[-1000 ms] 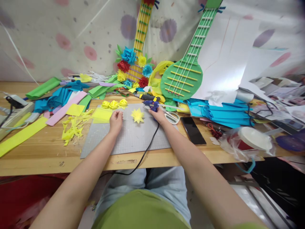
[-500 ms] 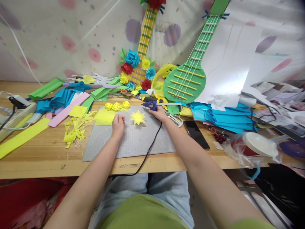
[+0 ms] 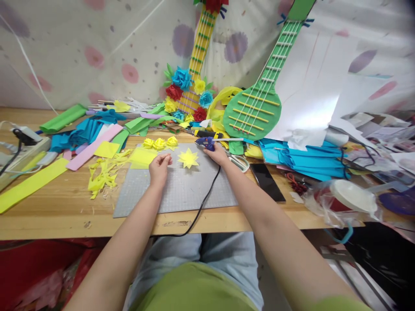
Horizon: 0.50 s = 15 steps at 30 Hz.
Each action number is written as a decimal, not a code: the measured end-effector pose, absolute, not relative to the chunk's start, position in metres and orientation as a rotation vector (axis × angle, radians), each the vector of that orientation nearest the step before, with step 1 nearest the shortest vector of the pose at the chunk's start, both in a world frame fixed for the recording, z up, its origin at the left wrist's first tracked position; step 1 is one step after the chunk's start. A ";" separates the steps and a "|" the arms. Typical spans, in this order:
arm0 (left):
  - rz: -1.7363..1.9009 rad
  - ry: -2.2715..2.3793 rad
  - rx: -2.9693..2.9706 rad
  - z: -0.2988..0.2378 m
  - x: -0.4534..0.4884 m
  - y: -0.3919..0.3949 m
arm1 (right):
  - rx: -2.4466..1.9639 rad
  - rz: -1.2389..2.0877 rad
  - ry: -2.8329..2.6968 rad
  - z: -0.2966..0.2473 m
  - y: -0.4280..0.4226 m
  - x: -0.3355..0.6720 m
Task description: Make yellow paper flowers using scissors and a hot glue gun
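Note:
My right hand (image 3: 216,152) grips a blue hot glue gun (image 3: 205,142), its nozzle pointing left and a long white glue stick out of its back. From it a black cord (image 3: 210,196) runs down over the table edge. Left of the nozzle, a pointed yellow paper flower (image 3: 188,159) lies on the grey cutting mat (image 3: 191,192). My left hand (image 3: 159,168) is closed beside that flower, fingertips pinched together; whatever they hold, if anything, is too small to make out. Yellow paper squares (image 3: 142,157) lie just behind it, with several yellow paper roses (image 3: 159,143) along the mat's far edge.
A green paper instrument (image 3: 253,113) and a yellow one (image 3: 200,45) with paper flowers lean on the back wall. Scissors (image 3: 240,163) and a phone (image 3: 267,182) lie right of the mat. Yellow scraps (image 3: 103,176) and coloured crepe paper (image 3: 86,129) lie left.
My left hand has shifted slightly, its fingers now bent into a looser pinch. The glue gun stays in my right hand almost in place, and the view has moved a little.

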<state>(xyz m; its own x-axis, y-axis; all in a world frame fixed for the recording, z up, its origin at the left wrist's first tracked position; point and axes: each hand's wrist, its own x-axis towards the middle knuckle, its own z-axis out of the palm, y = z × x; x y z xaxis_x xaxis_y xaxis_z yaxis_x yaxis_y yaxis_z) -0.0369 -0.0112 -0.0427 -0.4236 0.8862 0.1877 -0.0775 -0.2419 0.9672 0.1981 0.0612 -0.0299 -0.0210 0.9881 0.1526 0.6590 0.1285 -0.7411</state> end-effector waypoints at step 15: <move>1.765 1.441 0.950 -0.040 -0.038 -0.011 | -1.542 0.533 -1.687 -0.040 0.029 0.204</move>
